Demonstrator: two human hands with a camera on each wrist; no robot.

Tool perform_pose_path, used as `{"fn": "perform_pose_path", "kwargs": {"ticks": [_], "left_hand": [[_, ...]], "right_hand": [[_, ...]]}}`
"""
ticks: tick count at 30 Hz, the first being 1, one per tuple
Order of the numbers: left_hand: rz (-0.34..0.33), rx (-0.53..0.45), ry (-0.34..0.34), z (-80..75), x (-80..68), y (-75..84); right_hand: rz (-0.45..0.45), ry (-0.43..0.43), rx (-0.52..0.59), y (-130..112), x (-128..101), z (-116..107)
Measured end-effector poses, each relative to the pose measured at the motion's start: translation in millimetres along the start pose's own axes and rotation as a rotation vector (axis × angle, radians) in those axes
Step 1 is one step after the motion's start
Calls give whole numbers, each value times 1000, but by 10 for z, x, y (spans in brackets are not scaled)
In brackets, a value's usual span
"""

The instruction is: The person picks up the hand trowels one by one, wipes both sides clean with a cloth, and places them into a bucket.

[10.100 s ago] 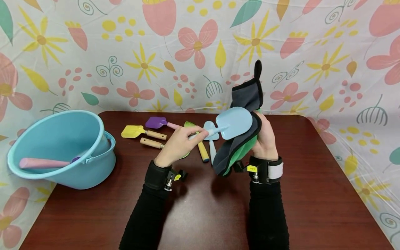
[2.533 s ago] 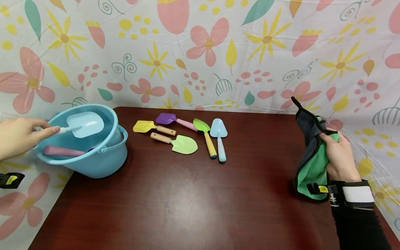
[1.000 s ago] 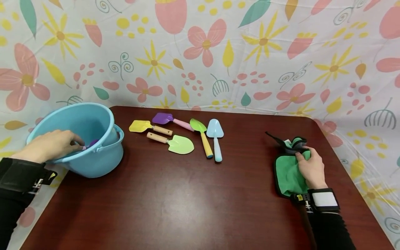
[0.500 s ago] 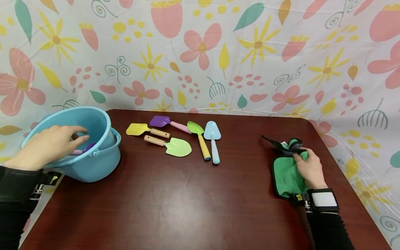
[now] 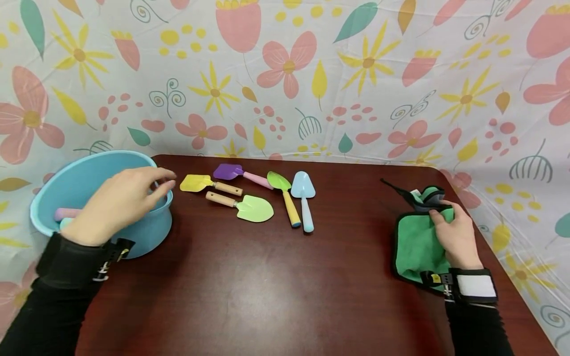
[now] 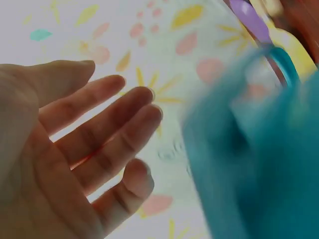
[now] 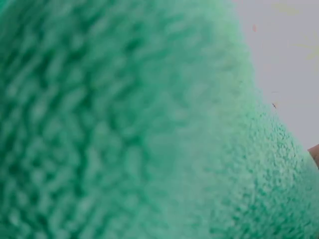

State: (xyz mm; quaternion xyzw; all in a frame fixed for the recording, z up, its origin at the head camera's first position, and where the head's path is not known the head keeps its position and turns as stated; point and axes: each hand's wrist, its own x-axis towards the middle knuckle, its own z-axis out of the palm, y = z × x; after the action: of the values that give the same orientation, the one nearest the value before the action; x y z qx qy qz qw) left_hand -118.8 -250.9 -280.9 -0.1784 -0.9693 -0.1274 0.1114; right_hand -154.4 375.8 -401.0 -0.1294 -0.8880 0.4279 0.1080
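1. Left hand (image 5: 120,202) over the near rim of the blue bucket (image 5: 147,232) at the desk's (image 5: 267,282) left edge; grip spread, fingers (image 6: 114,114) straight and loosely apart, holding nothing.
2. In the left wrist view, same open palm, with the bucket's wall (image 6: 259,164) blurred beside it.
3. Inside the bucket, a pink handle (image 5: 67,213) lying against the left wall; what it belongs to hidden by the hand.
4. Right hand (image 5: 454,237) lying on the green cloth (image 5: 414,247) near the desk's right edge; fingers curled over the cloth's bunched far end, pinching the fabric there.
5. Cloth flat on the desk, green face up, dark border along its left side, a dark loop (image 5: 394,190) sticking out toward the far edge.
6. Right wrist view filled with blurred green pile (image 7: 124,124); grip not visible there.
7. Five toy garden tools in a row near the far edge, well apart from both hands:
   - yellow spade (image 5: 196,182) with wooden handle, nearest the bucket;
   - purple shovel (image 5: 229,172) with pink handle, behind it;
   - light green spade (image 5: 254,209) with wooden handle, toward the near side;
   - green scoop (image 5: 278,181) with yellow handle;
   - pale blue trowel (image 5: 303,190), just beside the scoop on its right.
8. Black sleeves and wrist straps on both forearms.
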Motion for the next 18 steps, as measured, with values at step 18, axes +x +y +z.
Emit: {"fn": "perform_pose_path", "kwargs": {"ticks": [18], "left_hand": [[22,-165,-199,1275,713,-31]], "right_hand": [[-83,83,87,-412,-232,97]]}}
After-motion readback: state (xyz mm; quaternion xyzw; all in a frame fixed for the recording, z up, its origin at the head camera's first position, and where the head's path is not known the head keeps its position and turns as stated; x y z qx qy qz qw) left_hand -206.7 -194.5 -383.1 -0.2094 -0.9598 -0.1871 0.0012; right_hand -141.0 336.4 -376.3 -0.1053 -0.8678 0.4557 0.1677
